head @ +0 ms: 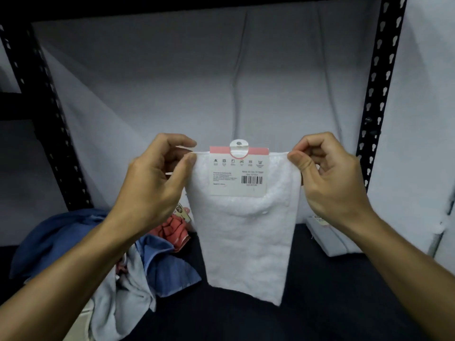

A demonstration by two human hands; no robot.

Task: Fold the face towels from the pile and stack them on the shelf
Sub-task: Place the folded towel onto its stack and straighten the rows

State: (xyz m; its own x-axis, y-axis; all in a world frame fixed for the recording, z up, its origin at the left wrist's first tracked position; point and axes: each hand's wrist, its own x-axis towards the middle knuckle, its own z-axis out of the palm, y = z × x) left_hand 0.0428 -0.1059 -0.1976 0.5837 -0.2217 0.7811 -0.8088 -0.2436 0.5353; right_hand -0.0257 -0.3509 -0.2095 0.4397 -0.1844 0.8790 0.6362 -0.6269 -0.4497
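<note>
A white face towel (246, 242) hangs in front of me, with a pink and white paper tag (238, 171) at its top edge. My left hand (152, 183) pinches the towel's top left corner, and my right hand (330, 175) pinches the top right corner. The towel's lower edge hangs just above the dark shelf surface (320, 303). A pile of towels (147, 262), blue, light grey and coral, lies on the shelf at the lower left. A folded white towel (330, 239) lies on the shelf at the right, partly behind my right hand.
Black perforated shelf uprights stand at the left (46, 119) and right (379, 94). A pale grey cloth backdrop (197, 82) covers the back of the shelf bay. A shelf beam runs across the top.
</note>
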